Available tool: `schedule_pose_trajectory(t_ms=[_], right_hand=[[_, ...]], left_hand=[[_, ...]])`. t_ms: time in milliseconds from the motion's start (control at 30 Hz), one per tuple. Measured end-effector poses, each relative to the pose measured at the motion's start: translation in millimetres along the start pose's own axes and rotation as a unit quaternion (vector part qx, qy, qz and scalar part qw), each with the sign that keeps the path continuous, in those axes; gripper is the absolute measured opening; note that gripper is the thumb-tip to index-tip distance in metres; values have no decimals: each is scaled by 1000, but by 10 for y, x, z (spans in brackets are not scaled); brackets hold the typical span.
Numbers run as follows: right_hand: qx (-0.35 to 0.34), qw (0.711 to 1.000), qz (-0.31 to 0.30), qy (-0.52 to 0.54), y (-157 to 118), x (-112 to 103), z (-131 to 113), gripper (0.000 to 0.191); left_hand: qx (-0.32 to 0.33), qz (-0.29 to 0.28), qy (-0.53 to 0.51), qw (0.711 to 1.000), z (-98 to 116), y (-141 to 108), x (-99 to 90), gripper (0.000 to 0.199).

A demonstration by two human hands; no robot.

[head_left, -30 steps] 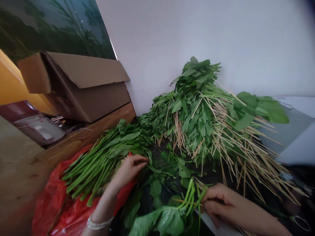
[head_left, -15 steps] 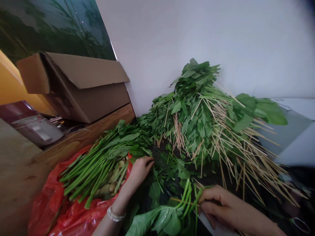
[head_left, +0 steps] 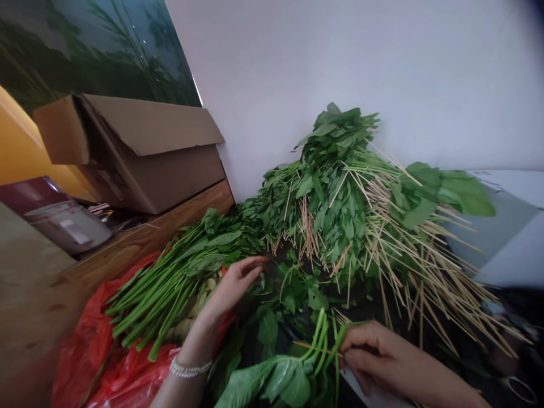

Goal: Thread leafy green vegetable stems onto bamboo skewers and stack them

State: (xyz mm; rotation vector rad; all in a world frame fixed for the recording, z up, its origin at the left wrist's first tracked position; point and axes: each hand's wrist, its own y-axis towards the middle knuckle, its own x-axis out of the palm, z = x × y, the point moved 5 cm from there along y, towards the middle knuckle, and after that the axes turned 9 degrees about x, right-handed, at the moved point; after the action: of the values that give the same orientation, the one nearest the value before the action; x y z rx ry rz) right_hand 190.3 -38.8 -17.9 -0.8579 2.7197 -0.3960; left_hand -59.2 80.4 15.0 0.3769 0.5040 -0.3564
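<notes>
My left hand (head_left: 238, 280), with a beaded bracelet on its wrist, hovers over loose green leaves (head_left: 297, 289) on a dark surface. Its fingers are apart and nothing shows between them. At the lower right, my right hand (head_left: 374, 351) pinches the stems of a small leafy bunch on a thin stick; the bunch's broad leaves (head_left: 284, 377) hang toward the bottom edge. Long-stemmed greens (head_left: 157, 294) lie on a red plastic bag (head_left: 85, 340) at the left, beside pale brown roundish pieces (head_left: 185, 327).
A tall heap of skewered greens (head_left: 335, 181) leans against the white wall, its thin sticks (head_left: 425, 266) fanning out to the right. A cardboard box (head_left: 157, 153) and a maroon-and-grey container (head_left: 63, 218) stand on the wooden surface (head_left: 136, 243) at the left.
My left hand has moved slightly up and left, and its fingers have spread. A thin green piece now shows among the loose leaves near it. My right hand has barely moved.
</notes>
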Motion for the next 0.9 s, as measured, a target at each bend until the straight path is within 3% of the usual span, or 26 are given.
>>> schedule_pose_trajectory(t_ms=[67,167,233,267,333,433,500,567,733,900], right_hand=[[-5,1000,-2,-2,2,2,-14,19],[-7,1000,3,-13,5,-2,-32,19],[-4,1000,4,-14,7,-2,-35,19],[-3,1000,4,-13,8,0,-35,18],[-2,1000,3,-12,10,8,-35,19],[5,1000,3,-10,15,19,-35,19],[7,1000,4,-10,15,24,-40,20],[12,1000,7,-16,6,17,-35,22],[45,998,5,-49,-58,-50,91,24],[53,996,-35,-55,-134,-114,146,29]], left_hand=[[-33,-20,164,986,-104,-78,-104,23],[-100,-79,394,910,-273,-262,-134,13],[-129,-105,467,869,-337,-369,-110,12],[-130,-108,474,864,-343,-399,-98,11],[-100,-88,430,893,-301,-400,-99,13],[-33,23,259,965,-168,-310,-213,18],[-14,102,143,984,-113,-250,-299,21],[-11,131,72,989,-90,-208,-311,22],[-1,78,82,994,-51,-269,-226,38],[-26,-35,176,983,54,-560,-289,20]])
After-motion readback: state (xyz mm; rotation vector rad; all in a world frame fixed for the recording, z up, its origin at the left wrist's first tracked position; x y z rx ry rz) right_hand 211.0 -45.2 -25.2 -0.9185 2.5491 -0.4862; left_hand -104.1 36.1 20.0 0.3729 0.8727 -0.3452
